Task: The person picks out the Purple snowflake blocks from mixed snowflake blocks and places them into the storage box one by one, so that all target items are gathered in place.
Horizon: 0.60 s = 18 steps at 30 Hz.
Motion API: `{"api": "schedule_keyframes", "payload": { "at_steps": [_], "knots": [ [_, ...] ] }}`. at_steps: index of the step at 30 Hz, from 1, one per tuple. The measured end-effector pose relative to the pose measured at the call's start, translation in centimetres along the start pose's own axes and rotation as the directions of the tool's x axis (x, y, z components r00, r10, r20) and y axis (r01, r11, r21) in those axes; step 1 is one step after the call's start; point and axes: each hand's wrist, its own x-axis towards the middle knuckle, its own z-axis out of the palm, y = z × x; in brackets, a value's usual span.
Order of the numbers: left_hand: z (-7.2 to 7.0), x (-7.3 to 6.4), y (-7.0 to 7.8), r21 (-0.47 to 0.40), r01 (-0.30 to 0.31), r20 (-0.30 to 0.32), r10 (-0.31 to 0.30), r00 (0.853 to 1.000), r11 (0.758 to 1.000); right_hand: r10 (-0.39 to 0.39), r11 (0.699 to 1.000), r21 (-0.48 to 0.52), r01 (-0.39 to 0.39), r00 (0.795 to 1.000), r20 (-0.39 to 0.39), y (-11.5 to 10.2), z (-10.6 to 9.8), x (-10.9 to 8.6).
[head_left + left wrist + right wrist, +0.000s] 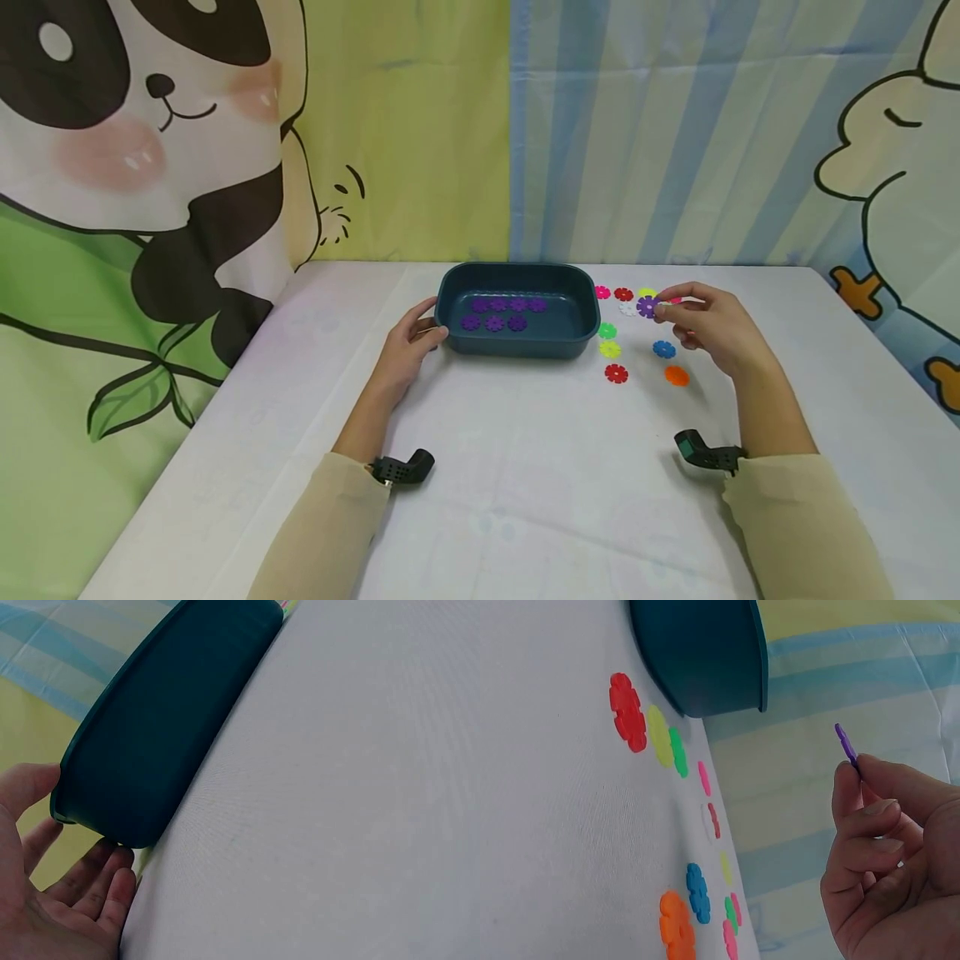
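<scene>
A dark teal plastic basin (517, 347) holds several purple snowflake discs (517, 322) on its floor. At its left end my left hand (406, 354) grips the basin, thumb at the rim and fingers against the end wall in the left wrist view. Right of the basin, my right hand (716, 325) pinches one purple snowflake disc (845, 744) between thumb and index finger. That disc is held above the table, seen edge-on in the right wrist view. The other right fingers are curled in and hold nothing visible.
Loose discs lie right of the basin: a red one (617, 373), a yellow one (610, 349), a green one (607, 331), a blue one (664, 349), an orange one (677, 376) and several more. A printed curtain (420, 167) hangs behind the white-clothed table (517, 500).
</scene>
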Motion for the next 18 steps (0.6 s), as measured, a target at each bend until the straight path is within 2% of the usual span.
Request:
{"api": "schedule_keyframes", "payload": {
  "at_steps": [1,6,8,18],
  "knots": [
    [0.0,-0.2,0.4,-0.001,0.009,0.002,-0.009,1.0,1.0,-0.001,1.0,0.005,0.001,1.0,-0.003,-0.1,0.1,0.1],
    [0.0,-0.1,0.4,-0.014,0.019,0.004,-0.019,1.0,1.0,-0.006,1.0,0.017,0.006,1.0,-0.003,-0.5,0.7,0.6],
    [0.0,0.2,0.0,-0.018,0.014,0.002,-0.014,1.0,1.0,-0.006,1.0,0.024,0.006,1.0,-0.004,-0.7,1.0,0.7],
    [0.0,0.2,-0.1,-0.016,0.011,-0.002,-0.011,1.0,1.0,-0.018,0.998,0.068,0.017,1.0,0.007,-2.1,2.5,0.9]
  ]
}}
